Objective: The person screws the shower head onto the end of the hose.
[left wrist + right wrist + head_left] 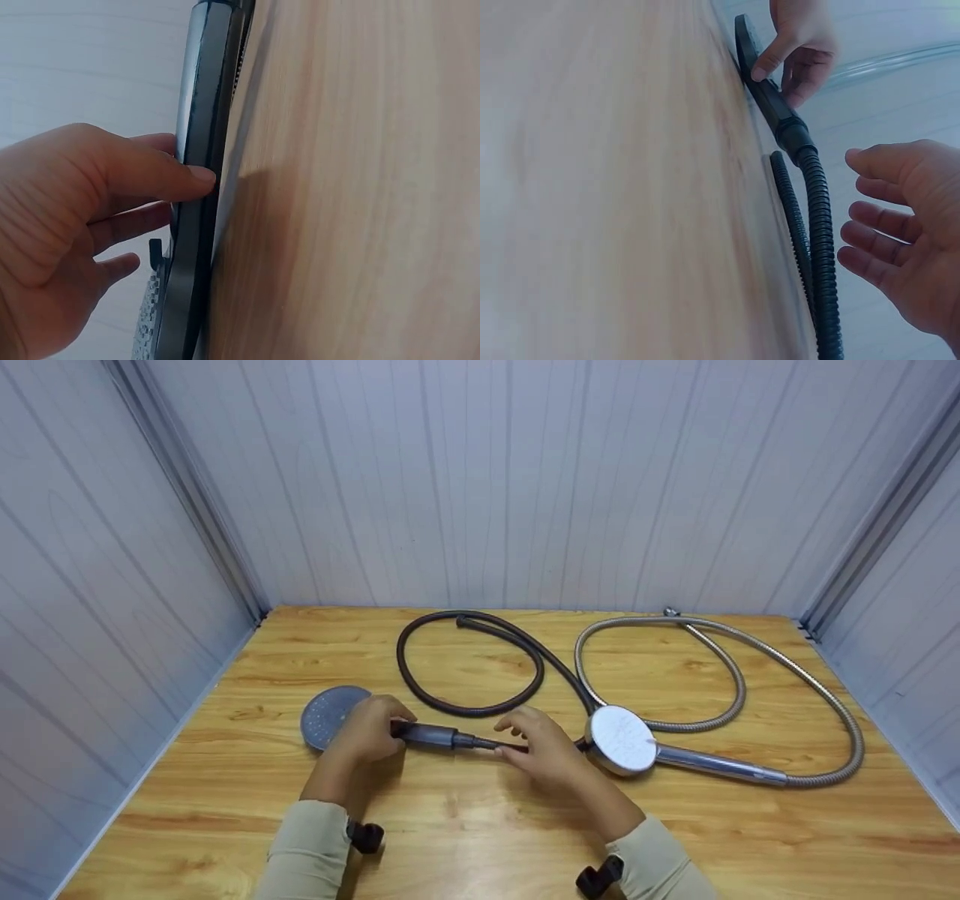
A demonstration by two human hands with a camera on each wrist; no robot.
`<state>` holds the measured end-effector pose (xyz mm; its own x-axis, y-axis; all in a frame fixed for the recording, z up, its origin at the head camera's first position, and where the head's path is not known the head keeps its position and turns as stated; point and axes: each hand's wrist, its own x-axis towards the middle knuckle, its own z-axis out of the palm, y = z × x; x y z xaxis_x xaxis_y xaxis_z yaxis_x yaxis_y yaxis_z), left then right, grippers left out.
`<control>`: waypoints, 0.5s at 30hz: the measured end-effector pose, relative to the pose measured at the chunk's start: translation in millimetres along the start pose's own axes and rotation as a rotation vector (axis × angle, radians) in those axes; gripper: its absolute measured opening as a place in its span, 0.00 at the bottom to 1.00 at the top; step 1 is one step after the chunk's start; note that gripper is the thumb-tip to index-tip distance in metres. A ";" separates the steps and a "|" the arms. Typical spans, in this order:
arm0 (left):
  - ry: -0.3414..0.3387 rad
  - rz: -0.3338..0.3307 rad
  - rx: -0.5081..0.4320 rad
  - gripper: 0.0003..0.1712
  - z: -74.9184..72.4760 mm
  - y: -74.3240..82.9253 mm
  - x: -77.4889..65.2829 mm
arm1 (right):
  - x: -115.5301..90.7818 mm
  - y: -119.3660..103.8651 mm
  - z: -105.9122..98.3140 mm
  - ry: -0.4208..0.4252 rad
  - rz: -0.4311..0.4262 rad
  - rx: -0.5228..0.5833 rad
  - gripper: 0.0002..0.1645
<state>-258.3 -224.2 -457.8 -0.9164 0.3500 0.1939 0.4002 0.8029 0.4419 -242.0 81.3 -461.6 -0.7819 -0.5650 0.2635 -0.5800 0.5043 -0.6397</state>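
Observation:
My left hand (369, 729) pinches the handle of a black shower head (429, 735) between thumb and fingers. The round, dotted spray face points up at the left, partly covered by the hand. In the left wrist view, the thumb lies across the dark handle (202, 112). A ribbed black hose (821, 232) joins the handle's end. Beside this hose my right hand (922, 225) is held with fingers spread and nothing in its grasp. From the head view, the right hand (551, 750) overlaps the hose just right of the handle.
A chrome shower head (622, 739) with a white face lies close to the right of my right hand. Its silver hose (856, 735) loops across the table's right side. The black hose coils behind my hands. Panelled walls (480, 487) bound the wooden table (465, 840).

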 end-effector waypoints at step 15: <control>0.190 -0.033 -0.056 0.05 -1.8 23.3 -18.0 | -35.8 1.0 -24.1 0.139 -0.092 -0.043 0.11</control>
<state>-232.5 -212.7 -449.5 -0.9144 0.2229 0.3379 0.3746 0.7824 0.4976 -220.1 117.7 -454.2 -0.7472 -0.5160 0.4189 -0.6577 0.4833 -0.5778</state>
